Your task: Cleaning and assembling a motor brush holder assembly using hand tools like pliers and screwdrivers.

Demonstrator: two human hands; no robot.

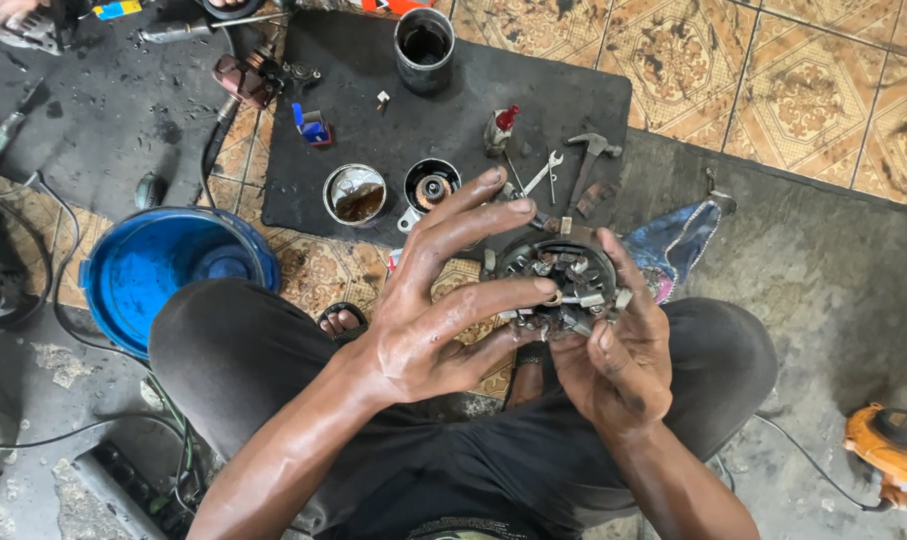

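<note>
Field notes, head view. The person sits over a tiled floor with a black rubber mat point(454, 110) ahead of the knees.

The round, greasy metal brush-holder plate with small copper and steel fittings point(562, 285) is held up above the lap, between both hands, just off the mat's near edge.

Right hand point(614, 360): fingers curled under and around the plate's right rim, thumb up along its side. A firm grip; it carries the part.

Left hand point(444, 300): fingers spread wide, mostly loose. Forefinger and thumb tips meet at the plate's left edge on a small fitting; I cannot tell whether they pinch something free or only press.

I judge the step to be fine work on the plate's fittings. A next move would call for a steady right hand and a light, exact fingertip touch.

On the mat: a small tin with brown residue point(355, 193) near the near edge, a dark cylindrical motor housing point(425, 47) at the far edge, a claw hammer point(591, 155) and small spanner point(544, 175) toward the right. A blue plastic bucket point(169, 275) stands off the mat's near left corner.
</note>
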